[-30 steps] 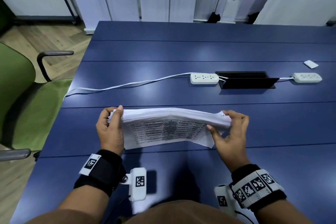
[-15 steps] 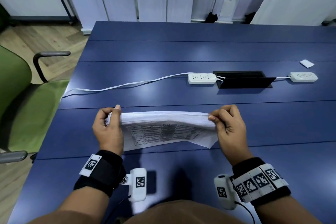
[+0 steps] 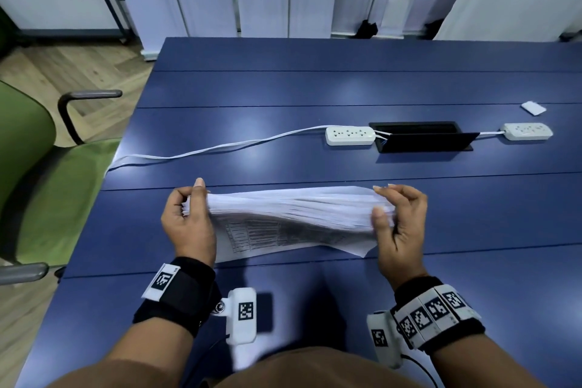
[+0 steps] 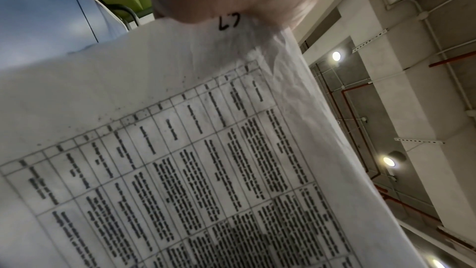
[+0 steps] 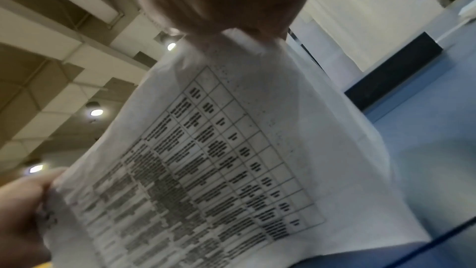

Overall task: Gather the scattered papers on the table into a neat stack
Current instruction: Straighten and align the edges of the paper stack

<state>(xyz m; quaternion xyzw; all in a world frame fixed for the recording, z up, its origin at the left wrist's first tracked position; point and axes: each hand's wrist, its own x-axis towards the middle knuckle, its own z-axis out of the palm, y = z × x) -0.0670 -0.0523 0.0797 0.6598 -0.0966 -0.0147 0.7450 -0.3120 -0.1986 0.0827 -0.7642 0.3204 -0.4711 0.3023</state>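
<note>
Since a second ago the papers [image 3: 293, 214] have tipped up on edge over the table [image 3: 346, 88]. Left hand [image 3: 189, 224] and right hand [image 3: 400, 224] each pinch one end. Gathering looks done; squaring the uneven edges and laying the stack down remain.

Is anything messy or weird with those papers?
Yes. The stack of papers held between the left hand and right hand is not squared: sheet edges fan out, and the bottom corner near the right hand sticks out past the rest. The printed sheet looks wrinkled near the left thumb.
</note>
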